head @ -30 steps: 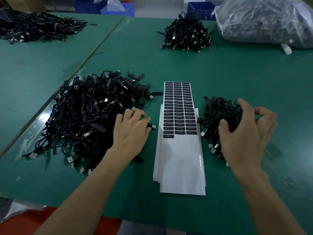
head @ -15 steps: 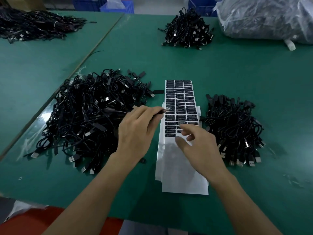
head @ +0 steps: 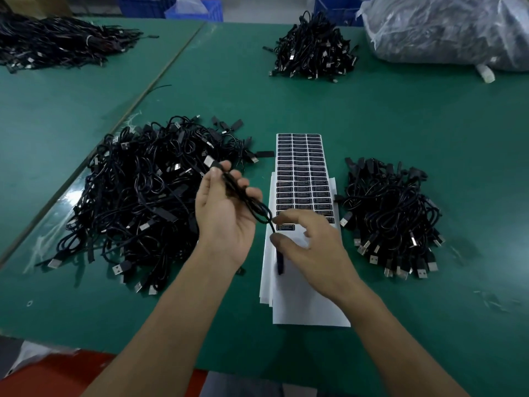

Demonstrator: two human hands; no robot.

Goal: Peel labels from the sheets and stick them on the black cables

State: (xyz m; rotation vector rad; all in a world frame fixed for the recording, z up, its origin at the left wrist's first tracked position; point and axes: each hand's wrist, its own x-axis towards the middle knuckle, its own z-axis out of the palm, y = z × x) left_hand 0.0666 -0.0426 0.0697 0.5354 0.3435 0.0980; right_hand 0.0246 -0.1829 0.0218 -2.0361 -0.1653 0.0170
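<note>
Head view: the step in hand is taking a label off for a cable already picked up. The left hand is turned palm up, its grip curled round 1 black cable, whose free end hangs down over the white part of the label sheets. The right hand is over the sheets' lowest printed row, thumb and forefinger apart on either side of a lone label (which looks flat on its backing, nothing pinched yet). The next move, I judge, calls for a nail under the label's edge, a clean peel, then wrapping it on the cable held steady by the left hand. The unlabelled pile lies left of the sheets on the green worktop; a smaller pile lies right.

Against 0.5 s ago, the left hand has rolled palm up and raised the cable; the right hand has slid toward the label. 1 s ago it was at the right pile.
</note>
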